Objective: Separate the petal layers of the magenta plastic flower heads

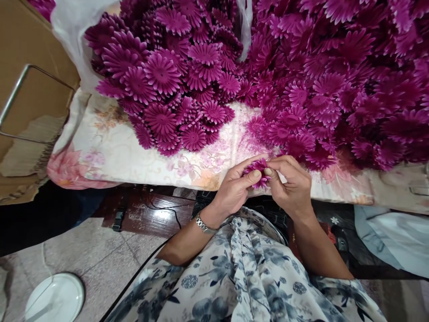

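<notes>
Between my two hands, just over the table's front edge, is a small magenta artificial flower [260,180]. My left hand [236,183] pinches it from the left, thumb on top. From the right, my right hand [291,183] grips its petals between thumb and fingertips. Partly covered by the fingers, the flower's far side cannot be made out. Beyond my hands lies a large heap of loose magenta flower pieces [321,98] on the right. Another pile of stacked flower pieces [162,74] rises on the left.
A floral cloth [147,167] covers the table, dusted with purple bits near the middle. White plastic bag film [72,36] borders the left pile. At the far left stands a cardboard box [40,49] with a metal wire frame [16,89]. A round white lid-like object [56,299] sits on the floor.
</notes>
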Action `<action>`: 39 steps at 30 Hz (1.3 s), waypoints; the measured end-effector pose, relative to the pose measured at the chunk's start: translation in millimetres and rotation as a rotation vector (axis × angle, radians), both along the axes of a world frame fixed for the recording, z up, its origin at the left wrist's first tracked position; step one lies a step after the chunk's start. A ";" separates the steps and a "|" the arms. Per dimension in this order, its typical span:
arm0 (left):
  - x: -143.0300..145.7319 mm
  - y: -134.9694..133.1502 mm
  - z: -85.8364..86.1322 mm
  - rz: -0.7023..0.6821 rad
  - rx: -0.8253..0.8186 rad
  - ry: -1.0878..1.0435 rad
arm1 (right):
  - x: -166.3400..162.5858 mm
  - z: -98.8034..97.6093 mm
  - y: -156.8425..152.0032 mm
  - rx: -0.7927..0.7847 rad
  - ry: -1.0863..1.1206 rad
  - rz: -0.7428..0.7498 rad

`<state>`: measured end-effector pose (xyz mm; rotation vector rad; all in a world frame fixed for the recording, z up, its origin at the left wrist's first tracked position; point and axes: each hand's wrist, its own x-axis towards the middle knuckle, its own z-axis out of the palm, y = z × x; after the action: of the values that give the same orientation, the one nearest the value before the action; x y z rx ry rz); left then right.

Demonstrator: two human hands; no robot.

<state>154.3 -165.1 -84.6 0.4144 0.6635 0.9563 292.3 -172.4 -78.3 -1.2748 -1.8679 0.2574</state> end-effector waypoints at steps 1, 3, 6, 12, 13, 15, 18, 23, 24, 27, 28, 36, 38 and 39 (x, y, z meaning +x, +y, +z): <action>-0.5 0.6 0.3 -0.010 -0.010 -0.015 | -0.1 1.4 -0.2 -0.006 0.007 0.001; -1.4 1.5 0.3 -0.014 -0.025 -0.027 | -1.1 3.3 -0.9 -0.005 0.007 -0.003; -3.2 2.3 -0.5 0.028 -0.023 -0.015 | -2.8 3.8 -1.8 0.050 -0.042 -0.051; -10.4 3.3 3.6 0.074 0.059 0.062 | 27.4 6.7 11.6 0.221 -0.189 -0.222; -11.3 3.5 4.4 0.073 0.049 0.055 | 38.6 9.4 16.6 0.260 -0.237 -0.289; -11.8 4.0 5.1 0.074 0.015 0.033 | 59.4 16.8 25.7 0.324 -0.358 -0.423; -9.7 4.7 4.3 0.096 -0.049 0.036 | 67.7 26.5 29.1 0.402 -0.473 -0.487; -3.1 4.1 3.2 0.114 -0.030 0.073 | 17.5 16.0 13.5 0.233 -0.328 0.013; -2.2 3.5 3.3 0.096 -0.019 0.067 | 8.2 11.0 12.0 0.175 -0.302 0.089; -0.9 1.5 2.8 0.033 0.000 0.050 | -3.6 -0.7 13.1 0.127 -0.272 0.130; -0.6 0.9 2.4 0.030 0.009 0.051 | -3.3 -2.5 14.1 0.132 -0.270 0.126; 4.5 0.9 -0.7 0.091 0.024 0.044 | -0.4 -0.5 11.8 0.185 -0.276 0.029; 5.3 2.3 0.7 0.120 0.002 0.057 | -2.2 -0.3 10.2 0.168 -0.316 -0.009; 5.5 3.0 1.7 0.138 -0.001 0.076 | -3.1 0.0 9.5 0.156 -0.336 -0.026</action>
<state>159.8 -162.1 -82.9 0.4090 0.7690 1.0753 289.2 -163.0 -78.3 -1.2936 -2.1031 -0.1235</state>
